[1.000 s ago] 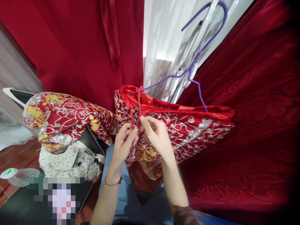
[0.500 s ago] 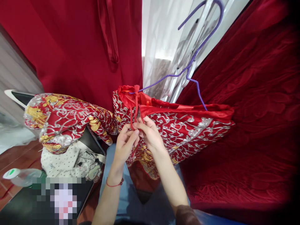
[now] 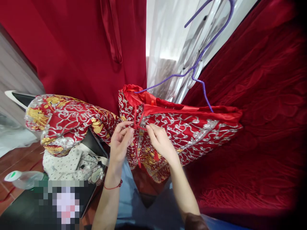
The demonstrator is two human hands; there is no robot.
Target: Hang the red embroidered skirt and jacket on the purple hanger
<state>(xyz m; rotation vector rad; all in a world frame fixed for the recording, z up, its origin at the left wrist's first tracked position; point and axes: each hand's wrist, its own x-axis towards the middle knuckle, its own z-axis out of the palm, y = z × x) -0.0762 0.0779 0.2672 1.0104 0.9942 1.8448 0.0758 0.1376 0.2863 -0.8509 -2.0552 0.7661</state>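
A red garment (image 3: pixel 192 127) with silver and gold embroidery hangs on a purple wire hanger (image 3: pixel 199 68). Thin red ties (image 3: pixel 137 123) cross at its waistband. My left hand (image 3: pixel 121 142) pinches one end of the ties at the left. My right hand (image 3: pixel 159 140) pinches the other end at the right, and the strand between them is pulled taut. Loose tie ends dangle below my hands. A second embroidered red piece (image 3: pixel 64 119) lies draped to the left.
Red curtains hang behind and to the right (image 3: pixel 259 95), with a white sheer curtain (image 3: pixel 165 48) between them. A spotted white cloth (image 3: pixel 69 163) and a plastic bottle (image 3: pixel 24 179) sit at lower left on a dark surface. My knees in blue trousers (image 3: pixel 129 204) are below.
My hands have moved apart sideways, drawing the red ties tight at the waistband. The knot that sat up by the hanger has come down to the band.
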